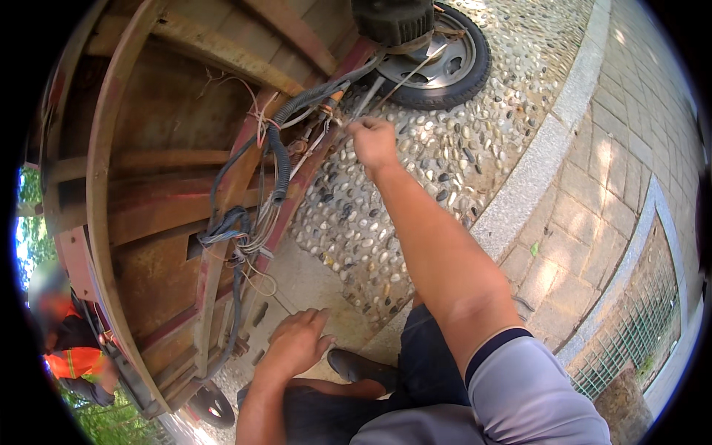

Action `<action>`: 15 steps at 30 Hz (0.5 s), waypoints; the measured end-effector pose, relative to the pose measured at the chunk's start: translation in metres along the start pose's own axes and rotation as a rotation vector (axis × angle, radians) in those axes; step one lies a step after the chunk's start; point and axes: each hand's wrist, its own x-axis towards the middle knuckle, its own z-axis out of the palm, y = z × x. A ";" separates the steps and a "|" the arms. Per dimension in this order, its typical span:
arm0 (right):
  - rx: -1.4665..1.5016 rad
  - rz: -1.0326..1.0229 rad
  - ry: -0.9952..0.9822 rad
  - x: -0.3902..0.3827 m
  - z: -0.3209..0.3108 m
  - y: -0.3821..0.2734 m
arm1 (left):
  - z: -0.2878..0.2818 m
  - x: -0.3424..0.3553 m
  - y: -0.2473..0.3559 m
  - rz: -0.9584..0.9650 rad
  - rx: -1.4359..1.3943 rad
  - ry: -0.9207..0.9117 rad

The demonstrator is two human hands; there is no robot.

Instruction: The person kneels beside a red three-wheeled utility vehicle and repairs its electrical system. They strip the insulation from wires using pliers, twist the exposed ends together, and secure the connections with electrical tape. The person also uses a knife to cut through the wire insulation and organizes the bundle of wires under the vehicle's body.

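My right hand [373, 142] reaches out to the red frame rail of a tipped-up vehicle. Its fingers are closed by the wiring, and what they pinch, if anything, is too small to make out. Just beyond them is an orange piece [333, 101] among the wires. A black corrugated conduit [282, 159] runs along the rail to the left, beside a bundle of loose wires [241, 241]. Above my bent knee, lower and nearer, hovers my left hand [298, 343] with fingers apart and nothing visible in it.
The vehicle's rusty underside [159, 200] fills the left. A wheel [445, 63] with a black tyre lies beyond my right hand, next to a black motor-like housing [391, 18]. Pebbled paving [423, 193] meets a stone kerb [519, 185]. A person in an orange vest [74, 361] is at far left.
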 end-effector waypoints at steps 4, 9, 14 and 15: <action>0.099 0.045 0.196 0.007 0.005 -0.005 | 0.003 0.000 0.000 -0.013 -0.008 -0.005; 0.094 -0.131 -0.025 0.003 0.006 -0.026 | 0.009 -0.006 -0.005 -0.005 0.005 0.013; 0.166 -0.115 -0.139 0.020 0.015 -0.018 | 0.007 -0.007 -0.002 0.011 0.004 0.030; 0.151 -0.081 -0.180 0.027 0.013 -0.017 | 0.006 -0.008 -0.002 0.007 0.004 0.028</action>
